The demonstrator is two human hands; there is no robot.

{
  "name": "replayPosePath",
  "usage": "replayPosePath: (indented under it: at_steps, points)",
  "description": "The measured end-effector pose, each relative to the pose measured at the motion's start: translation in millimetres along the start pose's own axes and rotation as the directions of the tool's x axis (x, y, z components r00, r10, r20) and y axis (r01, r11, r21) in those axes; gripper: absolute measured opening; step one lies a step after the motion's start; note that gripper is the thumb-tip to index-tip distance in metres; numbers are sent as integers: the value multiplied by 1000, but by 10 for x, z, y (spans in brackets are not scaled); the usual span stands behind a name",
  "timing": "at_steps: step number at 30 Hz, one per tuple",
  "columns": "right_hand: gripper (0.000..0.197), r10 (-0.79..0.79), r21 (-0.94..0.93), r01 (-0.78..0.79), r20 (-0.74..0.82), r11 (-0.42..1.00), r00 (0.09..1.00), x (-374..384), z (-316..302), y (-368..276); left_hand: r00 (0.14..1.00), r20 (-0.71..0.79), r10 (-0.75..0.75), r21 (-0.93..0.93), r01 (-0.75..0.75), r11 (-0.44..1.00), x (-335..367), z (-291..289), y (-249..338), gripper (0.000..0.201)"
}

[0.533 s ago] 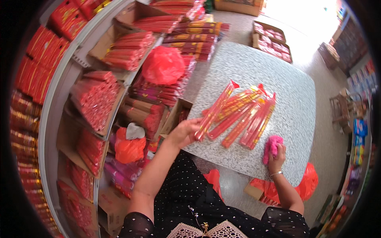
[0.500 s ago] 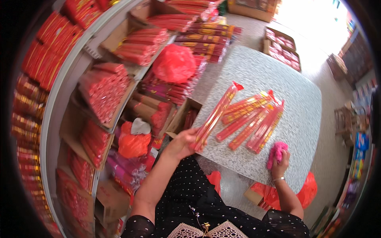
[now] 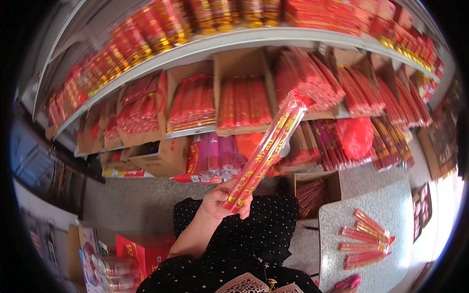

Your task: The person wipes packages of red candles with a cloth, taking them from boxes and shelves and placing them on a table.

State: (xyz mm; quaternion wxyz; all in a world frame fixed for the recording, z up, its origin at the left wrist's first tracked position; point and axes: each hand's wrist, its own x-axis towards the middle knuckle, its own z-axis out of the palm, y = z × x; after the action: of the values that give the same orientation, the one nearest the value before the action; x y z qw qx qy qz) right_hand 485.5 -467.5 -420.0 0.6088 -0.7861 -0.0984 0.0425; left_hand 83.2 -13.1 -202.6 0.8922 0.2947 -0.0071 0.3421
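My left hand (image 3: 221, 200) is closed around the lower end of a clear-wrapped pack of long red sticks with gold print (image 3: 264, 158). The pack leans up and to the right in front of the shelves, and its flared red wrapper end is uppermost. Barely in the picture at the lower edge, my right hand (image 3: 346, 289) grips a pink cloth (image 3: 350, 282) on the grey speckled table (image 3: 398, 205). Farther along that table, several similar red packs (image 3: 364, 246) lie fanned out, apart from both hands.
Ahead, a shelf (image 3: 195, 50) carries red and gold packages above cardboard boxes (image 3: 243, 63) of red stick packs. A red plastic bag (image 3: 355, 137) sits among lower bundles. An open carton (image 3: 333, 188) stands on the floor by the table; a red box (image 3: 146, 254) is at lower left.
My view and body have turned left, from the table toward the shelves. My left hand has carried its pack off the table; my right hand and the cloth now show at the lower edge.
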Motion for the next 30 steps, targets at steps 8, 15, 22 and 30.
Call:
replayPosePath:
  at_steps: [8,15,22,30]
  points:
    - [42,101,-510,-203,-221,836,970,188,36,-102,962,-57,265,-68,-269,961,-752,-203,710,61]
    - [35,-305,18,307,-70,952,950,311,970,-1691,870,-238,432,47,-434,900,-1268,-301,998,67]
    - [27,-483,216,438,503,873,716,-540,2940,-2911,796,-322,512,50,-526,849,-1633,-279,915,58]
    - [36,-854,800,449,502,397,-139,-2590,3913,-4046,652,-421,630,233,-594,770,-1809,-35,721,50]
